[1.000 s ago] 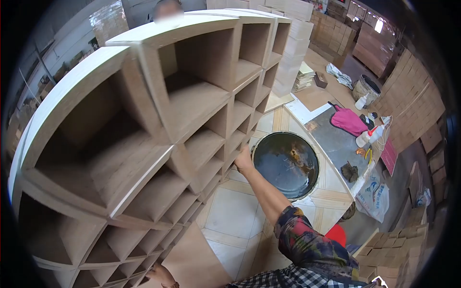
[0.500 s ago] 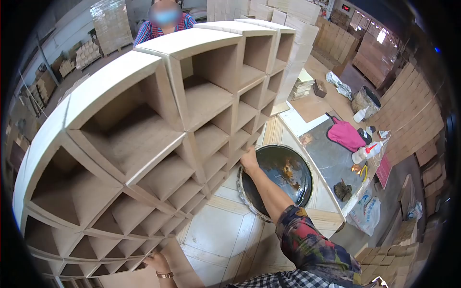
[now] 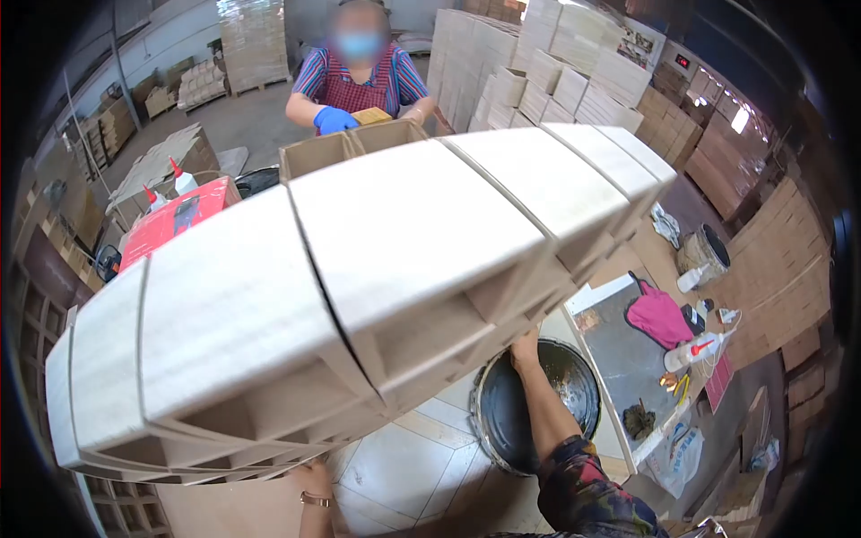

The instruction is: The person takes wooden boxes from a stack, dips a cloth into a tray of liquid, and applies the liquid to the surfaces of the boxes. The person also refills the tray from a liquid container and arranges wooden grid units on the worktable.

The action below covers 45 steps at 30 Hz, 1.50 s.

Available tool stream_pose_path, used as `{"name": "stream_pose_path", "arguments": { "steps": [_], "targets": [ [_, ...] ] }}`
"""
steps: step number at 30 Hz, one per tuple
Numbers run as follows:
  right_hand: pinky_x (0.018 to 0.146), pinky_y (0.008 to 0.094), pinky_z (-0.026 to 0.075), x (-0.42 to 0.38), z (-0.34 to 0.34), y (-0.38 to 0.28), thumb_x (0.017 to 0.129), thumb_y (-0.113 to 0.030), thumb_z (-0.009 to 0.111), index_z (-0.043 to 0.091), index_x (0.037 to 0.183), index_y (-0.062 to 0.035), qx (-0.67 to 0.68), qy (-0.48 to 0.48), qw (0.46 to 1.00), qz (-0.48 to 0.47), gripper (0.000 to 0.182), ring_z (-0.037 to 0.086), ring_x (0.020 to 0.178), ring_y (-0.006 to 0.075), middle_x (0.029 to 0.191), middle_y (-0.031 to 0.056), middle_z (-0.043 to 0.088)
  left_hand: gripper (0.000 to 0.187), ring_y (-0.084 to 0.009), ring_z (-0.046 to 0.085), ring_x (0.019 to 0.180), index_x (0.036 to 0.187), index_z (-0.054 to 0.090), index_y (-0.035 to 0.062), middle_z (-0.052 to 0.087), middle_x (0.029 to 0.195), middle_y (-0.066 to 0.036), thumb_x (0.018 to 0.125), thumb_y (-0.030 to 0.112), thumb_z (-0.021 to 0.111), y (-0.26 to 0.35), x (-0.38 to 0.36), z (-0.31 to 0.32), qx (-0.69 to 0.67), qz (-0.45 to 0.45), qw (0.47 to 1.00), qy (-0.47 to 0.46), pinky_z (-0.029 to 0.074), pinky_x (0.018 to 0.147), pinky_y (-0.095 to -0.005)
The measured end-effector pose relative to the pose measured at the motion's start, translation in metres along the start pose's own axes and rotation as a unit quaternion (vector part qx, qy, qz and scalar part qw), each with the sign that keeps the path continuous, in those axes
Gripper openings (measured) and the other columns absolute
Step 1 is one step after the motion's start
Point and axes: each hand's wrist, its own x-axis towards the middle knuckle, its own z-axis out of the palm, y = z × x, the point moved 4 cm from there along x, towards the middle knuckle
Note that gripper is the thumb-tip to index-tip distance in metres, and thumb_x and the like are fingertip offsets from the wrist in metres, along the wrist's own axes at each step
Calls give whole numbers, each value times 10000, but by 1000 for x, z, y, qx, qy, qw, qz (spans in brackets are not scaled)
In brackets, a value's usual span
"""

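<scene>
spanning the view from about eight o'clock to two o'clock, the curved lattice unit [image 3: 404, 233] is seen tilted, its white face turned up and its open compartments angled toward the wearer. its long axis is laid across the line of both forearms. from the right hand [image 3: 526, 348], most of the unit is found toward ten o'clock; from the left hand [image 3: 309, 473], toward twelve to one o'clock. neither hand can be called nearer, since both are set at the unit's lower near edge, the left below its left part, the right below its right part. the fingertips of both are covered by the unit, so whether either hand is clamped on it cannot be told. the right forearm is stretched up from five o'clock, over the black bucket [image 3: 478, 426]; the left is cut off near seven o'clock, only a wrist with a band [image 3: 315, 498] being shown. beyond the unit, toward twelve o'clock, another person [image 3: 363, 97] is placed, a blue glove [image 3: 334, 120] worn.
</scene>
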Motion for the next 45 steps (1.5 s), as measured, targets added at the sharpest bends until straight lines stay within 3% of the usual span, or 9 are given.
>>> {"name": "stream_pose_path", "arguments": {
  "steps": [3,5,11,14,27,32,36,40,45],
  "targets": [
    [833,335,477,7,-14,-15,752,-58,671,538,1144,30,-140,-55,985,-90,424,591,951,221,1060,98,617,355,-437,568,930,1017,623,-33,609,1036,-253,854,277,574,29,-3,8,-53,3,994,-99,473,797,-455],
    [827,325,474,0,-14,-26,756,-68,660,565,1088,47,-137,-20,982,-128,364,593,944,219,1019,111,631,399,-423,576,947,1038,606,-61,614,1035,-253,815,267,650,19,-3,27,32,162,985,-42,461,825,-460],
    [833,322,468,-1,-24,-18,753,-19,619,563,1075,72,-276,50,959,-36,339,623,957,236,1010,202,653,423,-383,553,1049,1074,580,-66,584,1121,-238,763,184,718,48,1,3,-12,-12,993,-118,423,915,-417],
    [845,301,455,-17,-17,-19,768,-12,575,573,1114,48,-200,59,968,-139,352,620,936,216,1001,152,667,309,-405,597,906,947,652,-7,641,941,-230,765,242,668,39,1,10,-37,96,995,-1,469,828,-441],
    [986,339,404,-161,-109,-47,819,55,562,478,1243,11,-221,39,970,-92,434,558,1115,246,1183,158,579,326,-388,605,936,1018,597,-29,640,974,-220,735,106,685,26,-3,18,-85,14,996,-17,468,826,-416],
    [866,309,436,-242,-197,-47,804,22,559,556,1088,11,-375,58,912,-156,284,569,954,210,998,124,591,263,-354,616,821,982,594,-45,637,877,-221,760,81,657,47,-5,17,-88,43,995,18,480,759,-390],
    [882,431,401,-288,-268,-21,781,-37,585,548,1090,12,-479,75,862,-151,315,523,983,359,1052,204,549,188,-329,605,698,922,602,-55,633,797,-209,772,53,636,53,-3,34,-115,38,993,-3,480,665,-355],
    [933,461,416,-306,-256,-36,848,-98,564,550,1140,24,-613,11,747,-258,316,515,1046,401,1125,239,553,135,-287,605,634,869,593,-75,637,753,-184,754,-13,627,82,-14,42,-131,60,990,-5,459,590,-318],
    [909,483,413,-305,-262,-40,840,-89,559,560,1138,8,-636,-36,716,-285,313,507,1053,396,1117,231,552,141,-315,630,691,859,587,-73,648,791,-201,731,-36,632,89,-22,53,-156,44,987,10,474,634,-321]
  ]
}}
